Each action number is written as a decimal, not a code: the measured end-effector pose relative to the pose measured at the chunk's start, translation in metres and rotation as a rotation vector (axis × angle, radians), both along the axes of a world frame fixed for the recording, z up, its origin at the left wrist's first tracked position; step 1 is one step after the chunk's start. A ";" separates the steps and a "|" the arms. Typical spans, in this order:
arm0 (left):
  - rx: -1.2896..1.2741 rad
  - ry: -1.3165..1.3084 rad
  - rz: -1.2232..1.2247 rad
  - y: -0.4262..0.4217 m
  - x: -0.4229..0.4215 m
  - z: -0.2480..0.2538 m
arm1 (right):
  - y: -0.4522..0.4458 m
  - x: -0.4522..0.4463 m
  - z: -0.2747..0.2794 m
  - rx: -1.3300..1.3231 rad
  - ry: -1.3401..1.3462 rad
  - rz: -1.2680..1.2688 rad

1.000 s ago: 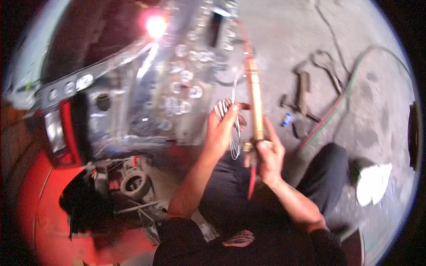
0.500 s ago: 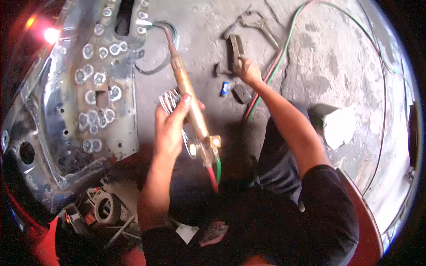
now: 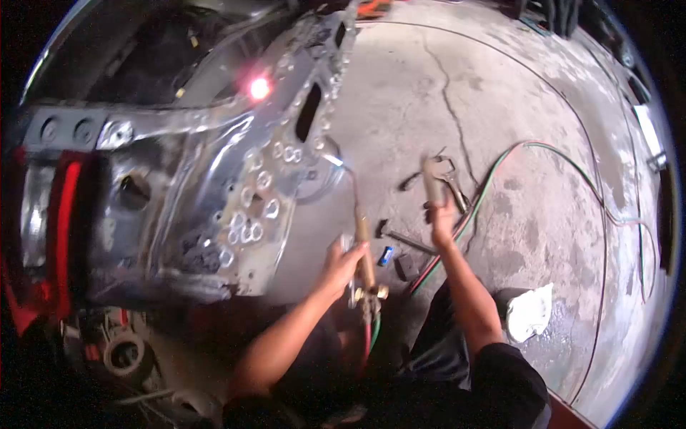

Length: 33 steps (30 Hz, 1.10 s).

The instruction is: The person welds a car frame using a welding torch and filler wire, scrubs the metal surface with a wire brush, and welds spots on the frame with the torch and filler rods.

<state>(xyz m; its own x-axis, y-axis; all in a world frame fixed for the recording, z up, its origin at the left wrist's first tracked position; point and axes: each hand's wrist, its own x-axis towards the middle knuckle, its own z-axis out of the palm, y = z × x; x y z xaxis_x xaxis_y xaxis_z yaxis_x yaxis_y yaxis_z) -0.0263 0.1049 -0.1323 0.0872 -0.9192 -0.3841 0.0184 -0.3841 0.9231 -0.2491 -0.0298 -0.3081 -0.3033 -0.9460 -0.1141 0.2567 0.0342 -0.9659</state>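
Note:
My left hand (image 3: 340, 270) is closed around a brass gas torch (image 3: 367, 268) and some thin pale wire. The torch's bent tip points up toward the sheet-metal panel (image 3: 282, 236), with a bright bluish streak at its end. My right hand (image 3: 444, 218) grips an elongated tan tool (image 3: 433, 180), held upright and blurred by motion; its exact kind is unclear. Close by on the floor lie a locking clamp (image 3: 457, 194), a hammer (image 3: 407, 239), a small blue object (image 3: 386, 256) and a dark block (image 3: 407, 267).
Red and green hoses (image 3: 493, 175) curve across the cracked concrete floor (image 3: 400, 93). A white bundle (image 3: 529, 313) sits beside my right arm. Car bodywork (image 3: 171, 193) fills the left side, with a round ring-shaped part (image 3: 128, 355) below it.
The view has swung, showing more bodywork and floor. My right hand has lifted the tan tool from beside the hammer, whose handle now shows. My left hand still holds the torch.

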 end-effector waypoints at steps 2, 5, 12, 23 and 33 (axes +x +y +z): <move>-0.020 -0.053 0.004 -0.013 0.001 -0.010 | 0.027 -0.002 0.103 -0.148 -0.234 0.004; -0.053 -0.098 -0.026 -0.031 -0.008 -0.030 | 0.068 0.016 0.212 -0.270 -0.313 0.118; -0.164 -0.021 -0.136 -0.034 -0.029 -0.051 | 0.121 0.103 0.300 -0.199 -0.462 0.555; 0.144 0.137 -0.139 0.019 -0.062 -0.021 | 0.149 0.170 0.424 0.141 -0.611 0.667; 0.200 0.032 -0.152 0.087 -0.073 0.145 | 0.123 0.195 0.463 0.220 -0.077 0.420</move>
<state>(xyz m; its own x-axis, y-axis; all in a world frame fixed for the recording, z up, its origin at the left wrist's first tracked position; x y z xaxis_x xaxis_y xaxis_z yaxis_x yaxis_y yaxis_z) -0.0988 0.1916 0.0131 -0.0618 -0.8262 -0.5600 -0.0258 -0.5596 0.8284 -0.0542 0.0932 0.1547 0.1172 -0.9357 -0.3327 0.2477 0.3520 -0.9026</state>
